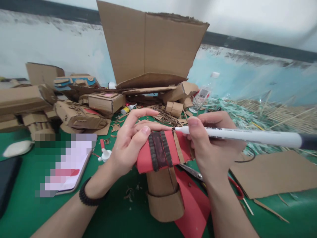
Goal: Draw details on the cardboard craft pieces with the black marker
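My left hand [132, 138] grips the left end of a red-covered cardboard piece [144, 155], thumb on top and fingers behind it. Two dark corrugated strips and a dark band [159, 149] cross its face. Farther right on it runs a bare brown cardboard strip [178, 147]. Pinched in my right hand [210, 142] is a white marker [252, 137] with a dark rear end. Its dark tip meets the top edge of the piece, near the brown strip. Below hangs a faceted cardboard stem [165, 205], joined to the red part.
Scissors [193, 172] and red paper [194, 205] lie under the work. A phone [74, 165] is at left, a flat cardboard sheet [277, 172] at right. Cardboard models [106, 100], a glue bottle [128, 109], a plastic bottle [201, 96] and thin sticks [269, 105] are behind.
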`<action>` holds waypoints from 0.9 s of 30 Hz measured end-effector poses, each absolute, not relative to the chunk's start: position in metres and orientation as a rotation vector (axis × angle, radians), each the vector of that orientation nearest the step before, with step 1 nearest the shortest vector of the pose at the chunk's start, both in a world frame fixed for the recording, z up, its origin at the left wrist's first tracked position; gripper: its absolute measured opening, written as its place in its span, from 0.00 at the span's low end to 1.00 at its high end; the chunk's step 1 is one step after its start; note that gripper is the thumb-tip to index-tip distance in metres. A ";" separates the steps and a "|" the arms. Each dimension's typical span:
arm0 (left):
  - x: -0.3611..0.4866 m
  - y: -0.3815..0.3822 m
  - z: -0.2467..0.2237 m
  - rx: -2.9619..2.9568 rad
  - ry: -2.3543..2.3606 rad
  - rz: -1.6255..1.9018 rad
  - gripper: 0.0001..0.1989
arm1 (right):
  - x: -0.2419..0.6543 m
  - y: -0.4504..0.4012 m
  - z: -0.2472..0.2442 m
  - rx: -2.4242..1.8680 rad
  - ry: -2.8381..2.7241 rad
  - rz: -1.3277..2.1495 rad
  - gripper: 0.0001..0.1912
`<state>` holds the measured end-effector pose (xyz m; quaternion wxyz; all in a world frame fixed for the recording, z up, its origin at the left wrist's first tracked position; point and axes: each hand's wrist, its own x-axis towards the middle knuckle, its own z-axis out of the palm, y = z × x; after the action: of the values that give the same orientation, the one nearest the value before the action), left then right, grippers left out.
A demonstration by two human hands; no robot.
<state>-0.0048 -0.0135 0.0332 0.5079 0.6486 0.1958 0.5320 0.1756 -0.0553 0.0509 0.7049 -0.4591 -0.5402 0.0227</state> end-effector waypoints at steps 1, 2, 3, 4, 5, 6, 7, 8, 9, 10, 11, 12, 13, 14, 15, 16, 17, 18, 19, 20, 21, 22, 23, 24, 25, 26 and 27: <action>-0.005 -0.013 0.033 1.553 0.478 1.283 0.11 | 0.176 -0.055 0.051 -1.022 -1.210 0.051 0.14; -0.005 -0.013 0.033 1.543 0.485 1.282 0.11 | 0.176 -0.055 0.050 -1.022 -1.221 0.052 0.14; -0.005 -0.013 0.033 1.535 0.488 1.283 0.11 | 0.177 -0.055 0.050 -1.018 -1.233 0.054 0.15; -0.005 -0.013 0.033 1.528 0.492 1.282 0.12 | 0.178 -0.055 0.049 -1.012 -1.243 0.056 0.15; -0.005 -0.013 0.033 1.522 0.498 1.282 0.12 | 0.178 -0.055 0.049 -1.007 -1.248 0.055 0.16; -0.005 -0.013 0.033 1.519 0.502 1.282 0.12 | 0.178 -0.055 0.049 -1.002 -1.249 0.049 0.16; -0.005 -0.012 0.033 1.519 0.507 1.281 0.12 | 0.178 -0.055 0.049 -1.001 -1.243 0.042 0.17; -0.005 -0.012 0.033 1.522 0.511 1.281 0.13 | 0.178 -0.054 0.049 -1.002 -1.235 0.032 0.17; -0.005 -0.012 0.032 1.526 0.514 1.281 0.13 | 0.178 -0.054 0.050 -1.007 -1.229 0.024 0.17; -0.005 -0.012 0.032 1.531 0.518 1.281 0.13 | 0.177 -0.054 0.050 -1.016 -1.224 0.020 0.16; -0.005 -0.012 0.032 1.536 0.518 1.281 0.14 | 0.177 -0.054 0.050 -1.025 -1.225 0.020 0.16; -0.006 -0.012 0.031 1.540 0.519 1.281 0.14 | 0.177 -0.054 0.050 -1.029 -1.232 0.021 0.16; -0.006 -0.012 0.031 1.540 0.520 1.280 0.14 | 0.177 -0.053 0.050 -1.024 -1.243 0.026 0.16; -0.006 -0.012 0.031 1.539 0.520 1.278 0.14 | 0.178 -0.053 0.050 -1.008 -1.258 0.031 0.17; -0.005 -0.012 0.031 1.536 0.521 1.276 0.14 | 0.178 -0.053 0.049 -0.990 -1.268 0.037 0.17; -0.005 -0.013 0.032 1.532 0.518 1.275 0.14 | 0.179 -0.053 0.049 -0.971 -1.268 0.042 0.18; -0.005 -0.013 0.032 1.529 0.512 1.274 0.13 | 0.179 -0.053 0.048 -0.956 -1.261 0.044 0.18; -0.005 -0.013 0.032 1.524 0.503 1.274 0.13 | 0.179 -0.052 0.048 -0.950 -1.248 0.045 0.17; -0.004 -0.013 0.032 1.518 0.494 1.275 0.13 | 0.179 -0.052 0.048 -0.952 -1.236 0.040 0.16; -0.004 -0.013 0.033 1.513 0.487 1.279 0.13 | 0.179 -0.052 0.048 -0.961 -1.228 0.033 0.15; -0.004 -0.012 0.033 1.508 0.482 1.281 0.12 | 0.178 -0.052 0.048 -0.973 -1.230 0.027 0.15; -0.003 -0.012 0.034 1.505 0.477 1.283 0.12 | 0.178 -0.052 0.048 -0.984 -1.243 0.024 0.15; -0.003 -0.013 0.034 1.503 0.469 1.283 0.11 | 0.179 -0.052 0.048 -0.988 -1.256 0.026 0.15; -0.003 -0.013 0.034 1.501 0.459 1.284 0.11 | 0.179 -0.052 0.048 -0.986 -1.263 0.030 0.16; -0.003 -0.013 0.035 1.499 0.450 1.284 0.11 | 0.179 -0.053 0.048 -0.980 -1.262 0.033 0.18; -0.002 -0.013 0.035 1.495 0.447 1.285 0.11 | 0.179 -0.053 0.048 -0.978 -1.256 0.036 0.18; -0.003 -0.013 0.035 1.491 0.453 1.285 0.11 | 0.180 -0.053 0.048 -0.978 -1.248 0.033 0.18</action>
<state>-0.0026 -0.0132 0.0345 0.5322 0.6250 0.1898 0.5386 0.1797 -0.0532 0.0478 0.7017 -0.4395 -0.5606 0.0149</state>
